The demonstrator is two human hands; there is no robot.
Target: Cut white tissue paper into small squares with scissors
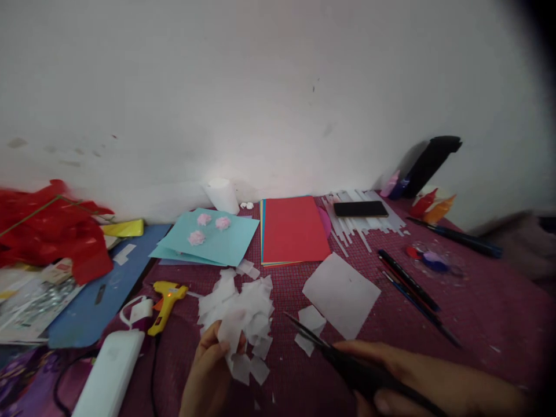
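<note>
My left hand [211,365] pinches a small piece of white paper [231,330] between thumb and fingers. Under and behind it lies a loose heap of cut white paper pieces [237,301]. My right hand [391,370] is wrapped round black scissors [347,362], whose blades point left toward the heap and touch no paper that I can see. Just beyond the blades, a few small white pieces [310,321] rest on the maroon cloth, beside a larger white paper square [343,294].
A yellow glue gun [167,301] with its light on and a white power strip [110,370] lie at left. Behind are blue sheets [217,246] with pink paper flowers [197,237], red paper [295,231] and a phone [360,209]. Pens [408,281] and paint bottles [424,202] are at right.
</note>
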